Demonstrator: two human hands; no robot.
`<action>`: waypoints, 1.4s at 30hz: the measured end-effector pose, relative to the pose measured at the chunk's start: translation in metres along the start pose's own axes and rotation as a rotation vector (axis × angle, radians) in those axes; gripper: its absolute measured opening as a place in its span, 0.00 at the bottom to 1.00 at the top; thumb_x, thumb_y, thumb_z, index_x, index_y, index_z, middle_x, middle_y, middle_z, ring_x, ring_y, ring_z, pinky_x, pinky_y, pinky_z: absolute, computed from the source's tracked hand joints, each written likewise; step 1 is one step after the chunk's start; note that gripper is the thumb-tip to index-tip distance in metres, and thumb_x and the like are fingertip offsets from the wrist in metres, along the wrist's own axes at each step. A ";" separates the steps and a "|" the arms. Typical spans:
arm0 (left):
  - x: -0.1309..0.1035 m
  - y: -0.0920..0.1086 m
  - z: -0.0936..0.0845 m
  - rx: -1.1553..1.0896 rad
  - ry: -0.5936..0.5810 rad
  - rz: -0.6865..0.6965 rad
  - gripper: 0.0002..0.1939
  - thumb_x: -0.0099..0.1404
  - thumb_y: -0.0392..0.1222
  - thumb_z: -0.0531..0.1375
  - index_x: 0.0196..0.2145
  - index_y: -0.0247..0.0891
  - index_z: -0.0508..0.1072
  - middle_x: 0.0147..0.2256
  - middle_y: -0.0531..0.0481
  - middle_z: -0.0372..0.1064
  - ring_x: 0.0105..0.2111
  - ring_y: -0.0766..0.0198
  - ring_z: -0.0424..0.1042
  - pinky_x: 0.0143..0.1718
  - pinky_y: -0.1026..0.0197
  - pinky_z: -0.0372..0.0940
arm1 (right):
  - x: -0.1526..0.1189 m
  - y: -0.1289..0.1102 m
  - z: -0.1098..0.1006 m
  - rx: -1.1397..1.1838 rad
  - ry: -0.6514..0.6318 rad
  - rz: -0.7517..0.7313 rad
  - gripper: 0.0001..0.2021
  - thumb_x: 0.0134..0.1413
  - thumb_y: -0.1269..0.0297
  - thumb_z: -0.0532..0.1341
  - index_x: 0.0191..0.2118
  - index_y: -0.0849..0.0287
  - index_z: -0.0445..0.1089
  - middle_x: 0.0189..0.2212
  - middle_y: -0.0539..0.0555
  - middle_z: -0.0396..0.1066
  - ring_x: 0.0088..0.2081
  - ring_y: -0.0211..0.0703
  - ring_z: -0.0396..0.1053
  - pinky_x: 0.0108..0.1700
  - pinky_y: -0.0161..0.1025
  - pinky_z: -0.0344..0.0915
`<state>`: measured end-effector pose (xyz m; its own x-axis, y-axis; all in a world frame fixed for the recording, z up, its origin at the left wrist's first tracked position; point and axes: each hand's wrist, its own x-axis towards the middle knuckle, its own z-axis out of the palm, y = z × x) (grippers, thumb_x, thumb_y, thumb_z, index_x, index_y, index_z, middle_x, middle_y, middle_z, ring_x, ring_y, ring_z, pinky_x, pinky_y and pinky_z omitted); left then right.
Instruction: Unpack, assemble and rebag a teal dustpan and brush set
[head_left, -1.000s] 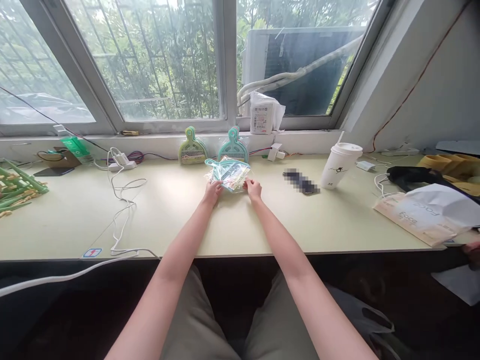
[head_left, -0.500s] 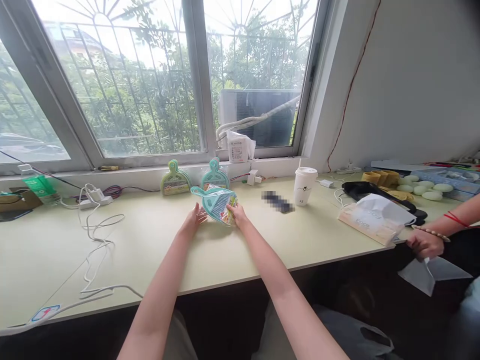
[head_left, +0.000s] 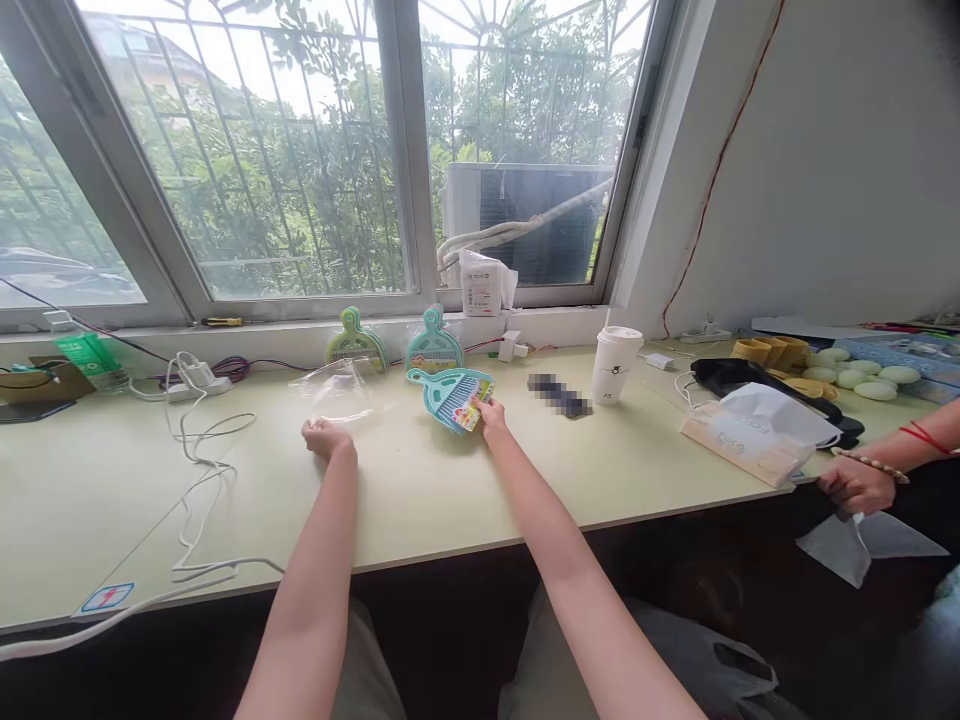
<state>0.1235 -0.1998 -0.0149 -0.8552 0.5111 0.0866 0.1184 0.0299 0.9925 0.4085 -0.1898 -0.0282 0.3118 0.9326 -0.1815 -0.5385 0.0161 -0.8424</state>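
My right hand (head_left: pixel 489 412) grips a teal mini dustpan and brush set (head_left: pixel 444 398) by its lower right corner, where a printed label shows. The set is tilted above the table, its handle toward the upper left. To the left, my left hand (head_left: pixel 326 438) is closed on a clear plastic bag (head_left: pixel 341 392) that spreads out beyond the fingers. Behind, a green dustpan set (head_left: pixel 354 345) and another teal dustpan set (head_left: pixel 435 340) lean against the window ledge.
A white paper cup (head_left: pixel 617 365) stands to the right, beside a blurred dark object (head_left: pixel 559 396). Farther right are a tissue pack (head_left: pixel 750 435) and another person's hand (head_left: pixel 859 485) holding a white sheet. White cables (head_left: pixel 199 470) and a green-labelled bottle (head_left: pixel 86 352) are on the left.
The clear bag has come off the teal dustpan set. My left hand has moved left with the bag, while my right hand keeps hold of the set.
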 end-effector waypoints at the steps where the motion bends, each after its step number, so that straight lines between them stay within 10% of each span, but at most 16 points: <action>1: 0.000 0.002 -0.004 0.099 0.139 0.016 0.30 0.64 0.33 0.51 0.64 0.31 0.53 0.62 0.26 0.56 0.64 0.45 0.59 0.59 0.42 0.61 | 0.001 0.000 -0.001 0.020 0.014 -0.009 0.08 0.49 0.76 0.69 0.35 0.61 0.71 0.28 0.50 0.77 0.31 0.39 0.76 0.38 0.37 0.75; 4: -0.012 0.008 -0.007 0.324 0.375 0.181 0.41 0.60 0.28 0.51 0.68 0.33 0.41 0.69 0.29 0.40 0.69 0.48 0.44 0.66 0.40 0.48 | 0.002 0.002 -0.002 0.065 0.024 -0.008 0.07 0.50 0.76 0.67 0.35 0.62 0.70 0.29 0.51 0.77 0.30 0.39 0.75 0.36 0.36 0.75; 9: -0.031 0.004 0.006 0.643 -0.011 0.653 0.35 0.62 0.33 0.51 0.67 0.30 0.49 0.70 0.31 0.38 0.71 0.48 0.33 0.68 0.38 0.31 | -0.001 0.004 0.001 0.043 0.000 -0.004 0.07 0.50 0.76 0.67 0.35 0.62 0.70 0.29 0.51 0.77 0.29 0.39 0.75 0.35 0.36 0.75; 15: -0.016 -0.013 0.012 0.971 -0.311 0.370 0.30 0.63 0.44 0.55 0.58 0.24 0.64 0.61 0.19 0.55 0.65 0.32 0.50 0.62 0.32 0.44 | -0.004 0.004 0.004 -0.016 0.002 0.014 0.07 0.50 0.76 0.67 0.34 0.61 0.71 0.27 0.51 0.76 0.29 0.40 0.75 0.37 0.37 0.75; 22: -0.029 0.000 0.012 0.471 -0.177 0.628 0.25 0.65 0.41 0.54 0.58 0.32 0.60 0.66 0.27 0.46 0.68 0.41 0.43 0.64 0.34 0.44 | -0.006 0.006 0.004 -0.005 -0.033 0.019 0.07 0.51 0.76 0.66 0.35 0.61 0.70 0.27 0.50 0.76 0.30 0.40 0.75 0.36 0.38 0.75; 24: -0.042 0.008 0.017 0.196 -0.375 0.503 0.24 0.69 0.48 0.51 0.60 0.36 0.57 0.63 0.30 0.53 0.64 0.45 0.57 0.62 0.39 0.54 | -0.008 0.006 0.007 0.028 -0.054 0.031 0.06 0.52 0.76 0.66 0.35 0.61 0.69 0.28 0.51 0.76 0.30 0.41 0.75 0.37 0.39 0.75; 28: -0.072 0.013 0.031 -0.128 -1.156 0.025 0.27 0.69 0.58 0.51 0.57 0.37 0.61 0.52 0.34 0.69 0.46 0.52 0.76 0.50 0.48 0.70 | -0.011 0.008 0.014 0.059 -0.150 0.034 0.04 0.54 0.75 0.64 0.36 0.62 0.70 0.31 0.53 0.78 0.34 0.42 0.76 0.40 0.39 0.76; 30: -0.081 0.011 0.037 -0.203 -1.273 -0.060 0.26 0.65 0.55 0.58 0.55 0.37 0.64 0.48 0.38 0.73 0.41 0.55 0.77 0.47 0.51 0.72 | -0.012 0.010 0.017 0.016 -0.170 0.038 0.03 0.58 0.74 0.61 0.37 0.62 0.70 0.32 0.53 0.78 0.34 0.41 0.76 0.40 0.38 0.76; 36: -0.060 0.011 0.039 -0.238 -0.865 -0.112 0.19 0.65 0.45 0.56 0.52 0.37 0.68 0.39 0.43 0.75 0.39 0.56 0.77 0.38 0.54 0.75 | -0.001 0.005 0.011 -0.341 -0.106 0.214 0.12 0.64 0.59 0.58 0.43 0.66 0.69 0.27 0.58 0.77 0.24 0.42 0.75 0.26 0.36 0.73; 42: -0.037 0.009 0.032 -0.192 -0.725 -0.122 0.17 0.69 0.48 0.52 0.51 0.38 0.67 0.39 0.43 0.72 0.35 0.60 0.76 0.35 0.56 0.74 | 0.013 -0.020 -0.013 -0.010 0.153 -0.048 0.20 0.70 0.53 0.44 0.47 0.61 0.66 0.29 0.56 0.77 0.28 0.39 0.77 0.30 0.32 0.73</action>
<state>0.1722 -0.1904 -0.0122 -0.3029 0.9523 -0.0368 -0.1020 0.0060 0.9948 0.4335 -0.1825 -0.0197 0.4529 0.8650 -0.2159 -0.5127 0.0546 -0.8568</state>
